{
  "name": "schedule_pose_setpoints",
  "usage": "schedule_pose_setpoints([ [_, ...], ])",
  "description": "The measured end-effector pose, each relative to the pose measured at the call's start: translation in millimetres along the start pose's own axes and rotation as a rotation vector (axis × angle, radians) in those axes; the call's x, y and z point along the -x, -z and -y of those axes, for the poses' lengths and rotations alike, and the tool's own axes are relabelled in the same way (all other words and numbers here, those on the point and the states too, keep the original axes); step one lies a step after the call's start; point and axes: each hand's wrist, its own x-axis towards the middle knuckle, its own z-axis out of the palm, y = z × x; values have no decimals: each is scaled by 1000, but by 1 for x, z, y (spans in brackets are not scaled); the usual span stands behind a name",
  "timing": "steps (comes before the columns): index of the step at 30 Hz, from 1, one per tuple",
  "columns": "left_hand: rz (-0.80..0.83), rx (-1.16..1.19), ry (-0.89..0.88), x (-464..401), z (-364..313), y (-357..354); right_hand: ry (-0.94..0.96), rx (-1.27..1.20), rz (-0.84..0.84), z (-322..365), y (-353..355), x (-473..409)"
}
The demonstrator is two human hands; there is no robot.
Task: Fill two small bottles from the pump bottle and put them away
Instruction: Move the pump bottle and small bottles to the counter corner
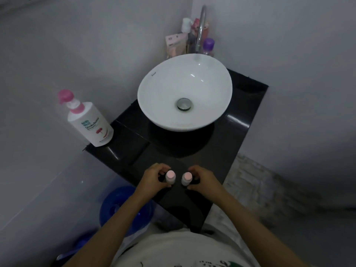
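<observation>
- Left hand [154, 177] wrapped round the left bottle [170, 177], fingers behind it and thumb at the front, gripping its side.
- Right hand [202, 178] does the same on the right bottle [186, 179], fingers curled round the body.
- Both bottles upright on the near end of the black counter [192, 205], just beside each other with a small gap, not touching.
- Each small bottle has a pale pink cap on top, body looks clear or greyish; contents cannot be told.
- Hands apart, one bottle each, both forearms coming in from the bottom edge.
- Pump bottle [90, 122] stands at the far left corner of the counter, well apart from the hands; white body, pink pump head, label reads "Shokubutsu".
- Nobody touching the pump bottle.
- White basin [154, 93] sits on the counter's far half, between the pump bottle and the right wall; metal drain in the middle, bowl looks dry.
- Chrome tap [201, 26] arches over the basin's back rim.
- Cluster of toiletries [176, 44] behind the basin in the corner, including a purple-capped bottle [208, 46]; the rest too blurred to name.
- Blue bucket [123, 205] on the floor to the left, under the counter's near edge.
- Light shirt [173, 251] of the person fills the bottom centre.
</observation>
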Motion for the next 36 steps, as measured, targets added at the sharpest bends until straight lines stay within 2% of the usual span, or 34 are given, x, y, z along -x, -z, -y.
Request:
schedule_pose_setpoints([
  [9,-6,6,-8,2,1,-7,42,28,-109,1,-16,-1],
  [16,-46,26,-6,6,5,-3,87,66,-89,0,-15,-5],
  [21,-257,86,63,13,10,24,210,101,-26,31,-12,-29],
  [28,-634,193,294,10,29,83,377,156,106,124,-24,-99],
  [33,-807,233,416,-11,42,111,399,213,179,180,-46,-148],
  [36,-857,245,459,-25,47,120,392,249,201,197,-60,-170],
])
